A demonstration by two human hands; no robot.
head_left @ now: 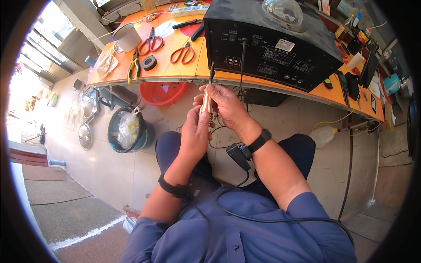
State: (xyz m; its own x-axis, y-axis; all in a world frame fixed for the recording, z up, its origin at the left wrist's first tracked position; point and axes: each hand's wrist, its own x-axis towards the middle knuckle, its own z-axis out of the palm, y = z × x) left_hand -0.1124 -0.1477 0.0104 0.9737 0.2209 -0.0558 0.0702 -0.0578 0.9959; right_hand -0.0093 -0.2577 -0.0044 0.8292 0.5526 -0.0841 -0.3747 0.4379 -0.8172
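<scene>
My right hand (228,104) and my left hand (195,131) meet in front of me, just off the near edge of the table. Both are closed around a slim tool with a pale, red-striped handle (205,103); its exact kind is unclear. A thin shaft rises from it toward a dark, narrow piece (212,71) beside the black box (272,48). Something dark and ridged (211,119) shows under my fingers. The box stands on the orange table (175,75), its panel of switches and sockets toward me, with a black cable (243,61) plugged in.
Left on the table lie red-handled scissors (151,44), small red-handled snips (182,53), yellow-black pliers (134,66), black tape (149,63) and a white mug (126,37). Below are a red basin (162,97) and a bucket (148,136) holding a plastic bag. Loose cables (222,131) hang near my knees.
</scene>
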